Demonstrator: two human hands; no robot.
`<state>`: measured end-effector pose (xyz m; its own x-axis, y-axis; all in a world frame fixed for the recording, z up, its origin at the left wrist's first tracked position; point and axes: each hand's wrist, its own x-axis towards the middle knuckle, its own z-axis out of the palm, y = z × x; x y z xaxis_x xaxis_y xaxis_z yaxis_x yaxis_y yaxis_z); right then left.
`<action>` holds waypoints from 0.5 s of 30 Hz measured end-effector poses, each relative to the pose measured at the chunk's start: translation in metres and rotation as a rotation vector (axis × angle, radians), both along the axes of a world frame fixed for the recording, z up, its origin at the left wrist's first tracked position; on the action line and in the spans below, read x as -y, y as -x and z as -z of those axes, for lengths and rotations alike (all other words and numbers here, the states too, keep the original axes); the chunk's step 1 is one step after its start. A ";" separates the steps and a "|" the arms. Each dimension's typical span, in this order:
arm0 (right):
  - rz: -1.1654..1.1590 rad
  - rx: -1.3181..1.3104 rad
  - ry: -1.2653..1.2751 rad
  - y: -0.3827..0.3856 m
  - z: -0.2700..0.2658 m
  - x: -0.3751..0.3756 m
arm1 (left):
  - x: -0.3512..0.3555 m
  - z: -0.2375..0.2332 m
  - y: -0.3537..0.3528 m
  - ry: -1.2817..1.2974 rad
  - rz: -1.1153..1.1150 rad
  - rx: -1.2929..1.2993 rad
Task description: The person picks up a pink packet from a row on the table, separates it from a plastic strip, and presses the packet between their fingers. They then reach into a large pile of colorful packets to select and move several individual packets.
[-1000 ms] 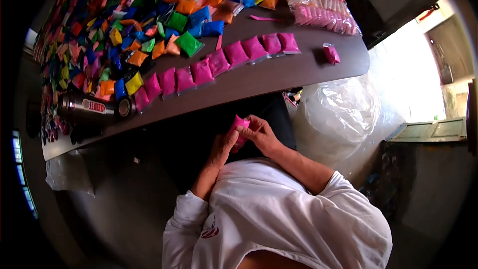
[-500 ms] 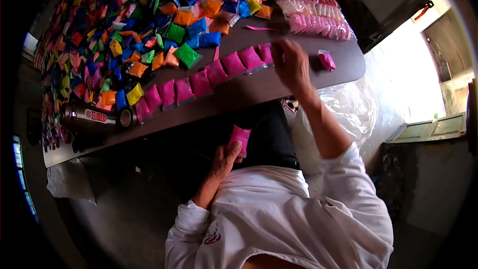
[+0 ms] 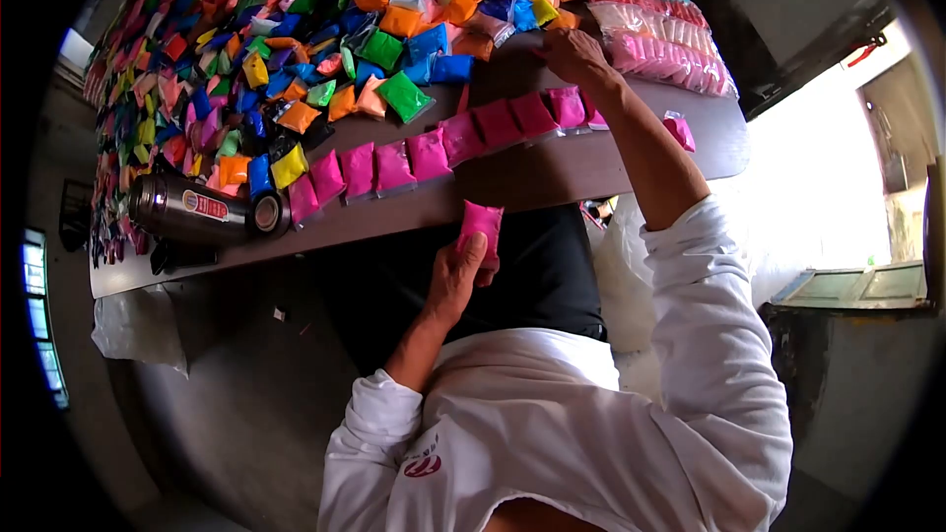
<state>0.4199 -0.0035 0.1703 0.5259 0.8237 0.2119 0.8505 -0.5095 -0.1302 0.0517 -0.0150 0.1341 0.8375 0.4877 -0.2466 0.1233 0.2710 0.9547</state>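
Your left hand point(image 3: 459, 271) pinches a pink packet point(image 3: 481, 222) between thumb and fingers, above your lap and just off the near edge of the table point(image 3: 641, 163); its upper end sticks out past your thumb. Your right hand point(image 3: 574, 56) reaches across the table, beyond the row point(image 3: 428, 156) of pink packets and near the bagged bundles point(image 3: 670, 54). Its fingers are bent, with a bit of pink at the tips, but you cannot tell from this view whether they are pressed together on it. Your right forearm crosses over the row's right end and hides part of it. A lone packet point(image 3: 678, 131) lies right of that forearm. The row curves along the near side of the table, its left end beside a flask point(image 3: 187, 205) lying on its side. Behind it spreads the pile point(image 3: 296, 30) of many-coloured packets, a green packet point(image 3: 404, 97) at its near edge.
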 end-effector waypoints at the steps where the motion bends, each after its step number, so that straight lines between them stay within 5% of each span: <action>1: 0.005 -0.024 0.002 -0.001 0.000 0.000 | 0.000 0.002 -0.001 0.016 -0.031 -0.012; 15: -0.045 0.002 0.037 -0.009 0.007 -0.004 | 0.004 0.005 -0.008 -0.005 -0.098 -0.075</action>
<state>0.4286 0.0009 0.1633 0.4877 0.8540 0.1815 0.8730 -0.4751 -0.1103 0.0602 -0.0186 0.1293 0.7649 0.5678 -0.3041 0.1675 0.2806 0.9451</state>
